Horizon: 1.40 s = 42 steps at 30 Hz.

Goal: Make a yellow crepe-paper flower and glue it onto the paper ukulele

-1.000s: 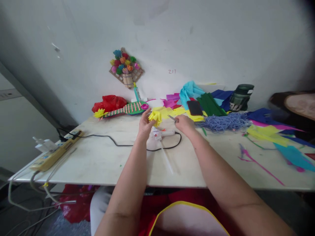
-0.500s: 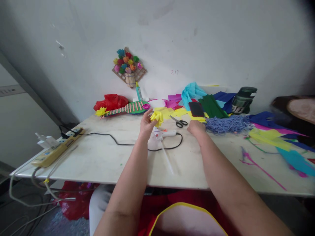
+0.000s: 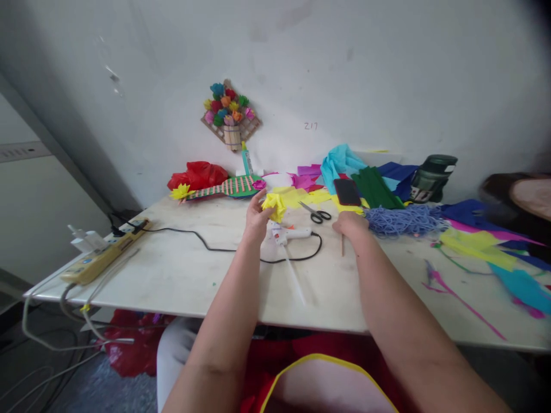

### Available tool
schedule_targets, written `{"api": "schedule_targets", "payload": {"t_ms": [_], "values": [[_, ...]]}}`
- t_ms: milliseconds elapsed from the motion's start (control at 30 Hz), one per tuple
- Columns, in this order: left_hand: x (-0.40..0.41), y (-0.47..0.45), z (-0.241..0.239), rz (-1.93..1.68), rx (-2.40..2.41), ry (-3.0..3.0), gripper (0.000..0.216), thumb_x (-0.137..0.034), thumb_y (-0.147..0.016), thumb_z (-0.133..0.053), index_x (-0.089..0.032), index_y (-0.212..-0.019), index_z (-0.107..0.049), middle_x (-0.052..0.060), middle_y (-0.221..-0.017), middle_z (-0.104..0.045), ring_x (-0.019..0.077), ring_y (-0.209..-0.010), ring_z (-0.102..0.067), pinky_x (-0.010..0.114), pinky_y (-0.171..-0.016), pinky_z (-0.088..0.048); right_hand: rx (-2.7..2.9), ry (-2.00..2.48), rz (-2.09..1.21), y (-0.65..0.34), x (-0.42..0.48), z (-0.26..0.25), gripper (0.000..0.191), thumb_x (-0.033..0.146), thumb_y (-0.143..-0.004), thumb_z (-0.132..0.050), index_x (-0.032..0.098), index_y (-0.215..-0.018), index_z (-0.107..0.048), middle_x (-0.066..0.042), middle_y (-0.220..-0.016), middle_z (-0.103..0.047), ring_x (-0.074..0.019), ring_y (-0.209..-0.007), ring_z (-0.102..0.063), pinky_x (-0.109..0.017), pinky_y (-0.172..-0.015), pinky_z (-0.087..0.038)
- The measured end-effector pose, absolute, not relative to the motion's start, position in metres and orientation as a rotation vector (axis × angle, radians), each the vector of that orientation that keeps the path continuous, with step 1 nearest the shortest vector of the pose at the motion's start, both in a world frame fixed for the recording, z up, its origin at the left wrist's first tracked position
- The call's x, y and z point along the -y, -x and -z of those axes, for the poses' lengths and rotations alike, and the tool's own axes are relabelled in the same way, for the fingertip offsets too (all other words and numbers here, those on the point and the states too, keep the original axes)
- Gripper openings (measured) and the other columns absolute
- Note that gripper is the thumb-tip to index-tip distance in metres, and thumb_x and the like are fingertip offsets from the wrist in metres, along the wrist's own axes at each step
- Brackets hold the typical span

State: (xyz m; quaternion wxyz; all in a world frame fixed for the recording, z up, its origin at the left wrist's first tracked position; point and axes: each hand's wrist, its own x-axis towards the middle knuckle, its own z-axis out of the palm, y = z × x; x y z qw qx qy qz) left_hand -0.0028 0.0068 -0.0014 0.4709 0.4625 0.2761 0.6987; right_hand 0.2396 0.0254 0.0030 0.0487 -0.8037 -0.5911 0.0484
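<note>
- Where the head view centres, the left hand pinches a yellow paper flower, its fingertips partly hidden behind the petals.
- Right of centre, the right hand closes on a thin stick; its upper end is hidden.
- Between them lie a glue gun and scissors.

Both my forearms reach forward from the bottom of the view, bare to the elbow, angled slightly toward each other. My left hand is raised off the surface, wrist bent back a little, fingers curled up and pinched together around something small at the fingertips. My right hand sits lower and further to the right, palm down, knuckles up, the fingers folded under in a loose fist that pinches something thin. The two hands are apart, not touching.
</note>
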Motion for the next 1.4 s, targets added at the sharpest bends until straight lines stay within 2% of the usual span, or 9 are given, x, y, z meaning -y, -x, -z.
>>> {"api": "schedule_targets", "payload": {"t_ms": [233, 367, 467, 567, 633, 733, 833, 1067, 1400], "values": [[-0.006, 0.003, 0.000, -1.728, -0.702, -1.099, 0.062, -0.016, -0.054, -0.067, -0.021, -0.114, -0.054, 0.000, -0.082, -0.064, 0.0129, -0.070, -0.060, 0.024, -0.063, -0.047, 1.781, 2.405, -0.104, -0.237, -0.023, -0.001, 0.039, 0.021, -0.076, -0.056, 0.011, -0.114, -0.064, -0.021, -0.109, -0.064, -0.0257, -0.107, -0.060, -0.033, -0.084, -0.048], [-0.011, 0.006, 0.004, -1.745, -0.753, -1.128, 0.062, -0.016, -0.055, -0.066, -0.019, -0.116, -0.054, 0.002, -0.086, -0.065, 0.0160, -0.074, -0.062, 0.025, -0.063, -0.048, 1.681, 2.363, -0.091, -0.241, -0.021, -0.009, 0.037, 0.017, -0.077, -0.054, 0.008, -0.111, -0.065, -0.024, -0.109, -0.064, -0.0273, -0.104, -0.061, -0.033, -0.081, -0.048], [-0.013, 0.008, 0.006, -1.725, -0.759, -1.178, 0.064, -0.020, -0.057, -0.067, -0.020, -0.119, -0.052, 0.004, -0.089, -0.066, 0.0175, -0.077, -0.063, 0.027, -0.063, -0.048, 1.659, 2.239, -0.072, -0.242, -0.020, -0.017, 0.035, 0.014, -0.076, -0.053, 0.009, -0.108, -0.067, -0.021, -0.107, -0.065, -0.0280, -0.102, -0.061, -0.032, -0.080, -0.046], [-0.013, 0.009, 0.006, -1.684, -0.742, -1.210, 0.065, -0.023, -0.058, -0.070, -0.021, -0.120, -0.051, 0.005, -0.093, -0.066, 0.0174, -0.077, -0.063, 0.027, -0.063, -0.049, 1.717, 1.908, -0.085, -0.235, -0.016, -0.024, 0.031, 0.018, -0.081, -0.048, 0.014, -0.102, -0.070, -0.013, -0.095, -0.070, -0.0228, -0.095, -0.062, -0.028, -0.079, -0.045], [-0.012, 0.009, 0.006, -1.650, -0.729, -1.229, 0.064, -0.024, -0.058, -0.071, -0.020, -0.119, -0.052, 0.005, -0.094, -0.067, 0.0171, -0.077, -0.063, 0.027, -0.063, -0.049, 1.763, 1.639, -0.186, -0.227, -0.013, -0.026, 0.029, 0.024, -0.083, -0.046, 0.015, -0.093, -0.072, -0.007, -0.079, -0.071, -0.0179, -0.080, -0.062, -0.025, -0.073, -0.044], [-0.010, 0.009, 0.005, -1.603, -0.689, -1.287, 0.063, -0.023, -0.058, -0.073, -0.020, -0.118, -0.054, 0.005, -0.097, -0.067, 0.0169, -0.078, -0.063, 0.028, -0.066, -0.051, 1.802, 1.336, -0.367, -0.217, -0.010, -0.027, 0.030, 0.034, -0.080, -0.050, 0.014, -0.076, -0.071, -0.002, -0.059, -0.063, -0.0130, -0.057, -0.052, -0.023, -0.057, -0.040], [-0.008, 0.008, 0.003, -1.567, -0.638, -1.366, 0.062, -0.021, -0.058, -0.073, -0.020, -0.117, -0.054, 0.006, -0.102, -0.066, 0.0170, -0.083, -0.063, 0.029, -0.072, -0.051, 1.827, 1.167, -0.470, -0.214, -0.010, -0.025, 0.031, 0.040, -0.077, -0.054, 0.014, -0.069, -0.069, 0.001, -0.051, -0.054, -0.0112, -0.052, -0.046, -0.023, -0.053, -0.036], [-0.003, 0.008, 0.001, -1.500, -0.602, -1.450, 0.059, -0.020, -0.059, -0.072, -0.020, -0.116, -0.055, 0.008, -0.110, -0.064, 0.0186, -0.091, -0.062, 0.030, -0.078, -0.049, 1.812, 1.131, -0.553, -0.223, -0.010, -0.025, 0.030, 0.044, -0.070, -0.061, 0.015, -0.063, -0.067, -0.001, -0.056, -0.059, -0.0132, -0.059, -0.052, -0.023, -0.055, -0.039], [-0.004, 0.009, 0.002, -1.484, -0.612, -1.470, 0.059, -0.023, -0.060, -0.075, -0.021, -0.115, -0.056, 0.007, -0.107, -0.064, 0.0180, -0.089, -0.062, 0.030, -0.078, -0.050, 1.846, 1.129, -0.547, -0.229, -0.010, -0.026, 0.029, 0.044, -0.068, -0.063, 0.016, -0.060, -0.067, -0.001, -0.057, -0.061, -0.0135, -0.059, -0.053, -0.023, -0.054, -0.039]]}}
